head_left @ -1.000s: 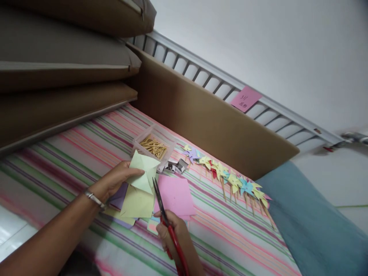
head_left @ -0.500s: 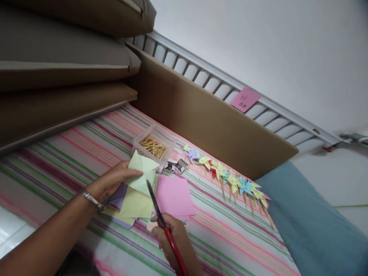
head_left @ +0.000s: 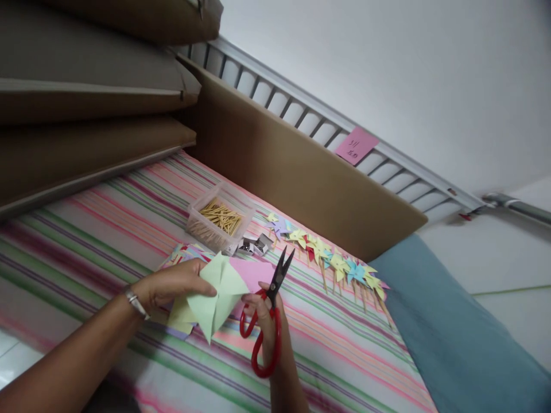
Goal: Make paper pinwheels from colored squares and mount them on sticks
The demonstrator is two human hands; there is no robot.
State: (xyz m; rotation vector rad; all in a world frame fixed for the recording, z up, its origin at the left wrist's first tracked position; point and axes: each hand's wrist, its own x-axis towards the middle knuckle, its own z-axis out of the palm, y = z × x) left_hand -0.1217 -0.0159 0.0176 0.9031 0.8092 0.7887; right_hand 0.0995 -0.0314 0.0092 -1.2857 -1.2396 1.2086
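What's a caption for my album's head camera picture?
Left hand holds green paper, right hand holds red-handled scissors, and pinwheels lie in a row.

Folded mattress [head_left: 94, 97] sections are lying stacked at left. A brown board [head_left: 275, 137] is standing before a pale railing [head_left: 297, 86], which is bearing a handwritten pink note [head_left: 356, 145]. A striped sheet [head_left: 348, 344] is adjoining a blue cloth [head_left: 447, 321].

Passable: striped cloth [head_left: 348, 355] right of scissors [head_left: 272, 287] | blocking ahead: plastic box [head_left: 200, 228], pinwheels [head_left: 339, 265], brown panel [head_left: 297, 163]
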